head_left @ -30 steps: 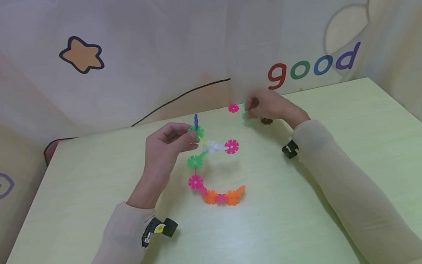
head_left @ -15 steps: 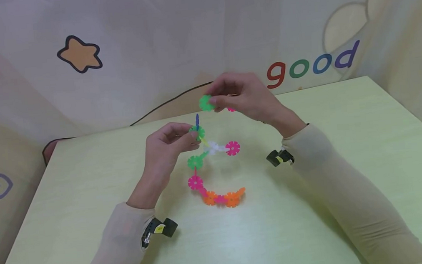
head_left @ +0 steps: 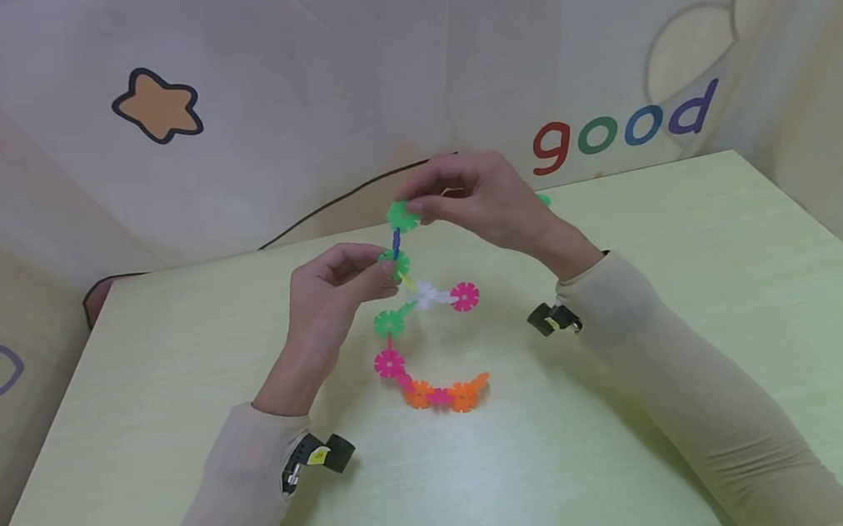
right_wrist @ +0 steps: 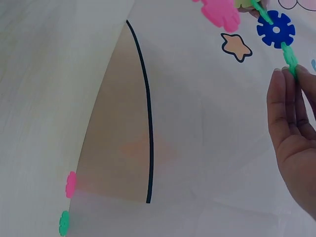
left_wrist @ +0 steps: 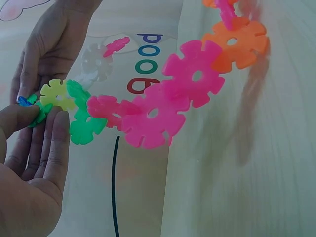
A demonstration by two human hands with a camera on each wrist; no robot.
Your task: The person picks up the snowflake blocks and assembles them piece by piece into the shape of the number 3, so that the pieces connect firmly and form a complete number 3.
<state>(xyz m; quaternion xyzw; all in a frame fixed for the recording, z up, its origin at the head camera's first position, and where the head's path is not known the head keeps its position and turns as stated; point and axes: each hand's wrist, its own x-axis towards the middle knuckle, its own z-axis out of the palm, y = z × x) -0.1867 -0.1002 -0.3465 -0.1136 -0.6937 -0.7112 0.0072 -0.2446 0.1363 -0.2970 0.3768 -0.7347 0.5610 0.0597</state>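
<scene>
My left hand (head_left: 334, 291) pinches a green snowflake disc (head_left: 401, 263) in a chain of notched plastic discs. Above it stands a blue disc (right_wrist: 276, 29). Between the thumb and fingers of my right hand (head_left: 484, 199) is another green disc (head_left: 401, 215), its edge right at the blue disc's rim. Below the left fingertips the chain runs through a yellow disc (left_wrist: 55, 95). A white disc (head_left: 424, 296) leads to a pink one (head_left: 465, 297) on a side branch. Green (head_left: 389, 323), pink (head_left: 389, 363) and orange discs (head_left: 462, 397) curve down toward the front.
Loose pieces lie near the table's back edge: a pink disc (right_wrist: 71, 184) and a green disc (right_wrist: 64, 223) in the right wrist view. A printed curtain (head_left: 346, 94) rises behind the pale table (head_left: 135, 346).
My right hand has picked up a green disc at the back of the table. It has come left, then down to the blue disc's top. The left hand has stayed in place.
</scene>
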